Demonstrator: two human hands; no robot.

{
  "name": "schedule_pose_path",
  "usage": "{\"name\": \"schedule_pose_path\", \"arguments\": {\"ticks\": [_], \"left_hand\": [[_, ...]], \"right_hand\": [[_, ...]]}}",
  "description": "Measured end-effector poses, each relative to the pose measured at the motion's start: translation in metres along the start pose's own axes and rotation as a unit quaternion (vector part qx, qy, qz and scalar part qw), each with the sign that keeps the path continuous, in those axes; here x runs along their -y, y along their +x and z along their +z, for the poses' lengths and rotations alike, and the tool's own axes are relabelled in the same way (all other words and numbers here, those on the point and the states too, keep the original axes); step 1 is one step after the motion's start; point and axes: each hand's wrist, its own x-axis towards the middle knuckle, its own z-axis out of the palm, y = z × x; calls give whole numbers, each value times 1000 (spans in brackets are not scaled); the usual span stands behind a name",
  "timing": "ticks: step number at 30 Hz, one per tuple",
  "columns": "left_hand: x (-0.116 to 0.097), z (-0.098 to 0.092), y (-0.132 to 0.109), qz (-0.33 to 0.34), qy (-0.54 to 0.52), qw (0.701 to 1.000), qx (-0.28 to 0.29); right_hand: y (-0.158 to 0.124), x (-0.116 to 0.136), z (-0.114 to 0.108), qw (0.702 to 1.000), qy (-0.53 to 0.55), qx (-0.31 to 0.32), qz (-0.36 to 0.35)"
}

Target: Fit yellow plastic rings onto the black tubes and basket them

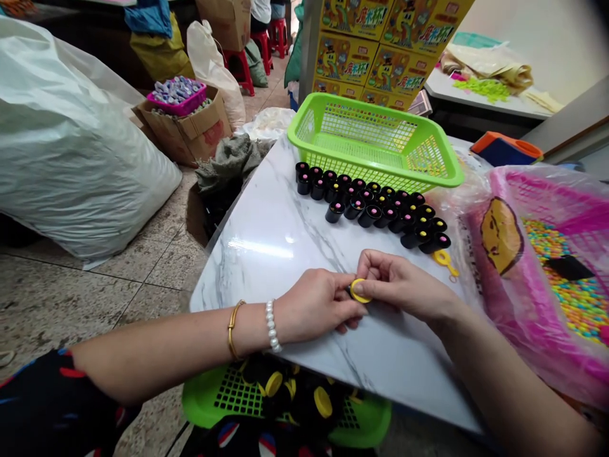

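Note:
My left hand and my right hand meet above a white marble-patterned board. The left fingers grip a small black tube, mostly hidden by them. The right fingertips pinch a yellow plastic ring on the tube's end. Several black tubes with pink tops stand in tight rows just beyond my hands. A yellow plastic piece lies close to my right hand, at the end of those rows.
A green plastic basket stands behind the rows. At right, a pink basket holds colourful candies in plastic. Below the board, a green tray holds black tubes with yellow caps. Large white sacks and cardboard boxes sit on the tiled floor.

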Motion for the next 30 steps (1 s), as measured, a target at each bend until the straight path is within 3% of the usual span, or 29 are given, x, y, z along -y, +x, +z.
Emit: {"name": "schedule_pose_path", "arguments": {"ticks": [5, 8, 10, 12, 14, 16, 18, 20, 22, 23, 25, 28, 30], "left_hand": [[-6, -1, -6, -11, 50, 999, 3], [-14, -3, -28, 37, 150, 988, 1], [-18, -4, -52, 67, 228, 970, 47], [-18, -5, -78, 73, 307, 942, 114], [-11, -5, -101, 72, 412, 897, 144], [-1, -3, -116, 67, 518, 842, 136], [7, -4, -122, 94, 568, 809, 118], [7, -9, -115, 170, 539, 820, 92], [-4, -22, -95, 244, 465, 851, 25], [-12, -32, -80, 262, 429, 864, -30], [-26, -53, -42, 247, 416, 859, -166], [-29, -79, 16, 212, 390, 856, -266], [-19, -87, 42, 196, 370, 861, -289]], "right_hand": [[-5, -9, 8, 998, -24, -29, -56], [-9, -18, 4, 996, -12, -21, -85], [-11, -20, 0, 997, -1, -18, -69], [-14, -20, -3, 999, 4, -15, -50], [-17, -18, -3, 999, -7, -3, -47], [-18, -18, -1, 998, -29, 8, -49], [-15, -20, 2, 997, -47, -4, -55], [-9, -24, 2, 993, -74, -56, -70], [-5, -26, 2, 979, -120, -136, -92], [-6, -26, 2, 970, -143, -168, -103], [-15, -20, 5, 958, -171, -192, -124], [-48, -4, 21, 970, -177, -105, -133], [-73, 4, 32, 977, -183, 53, -99]]}}
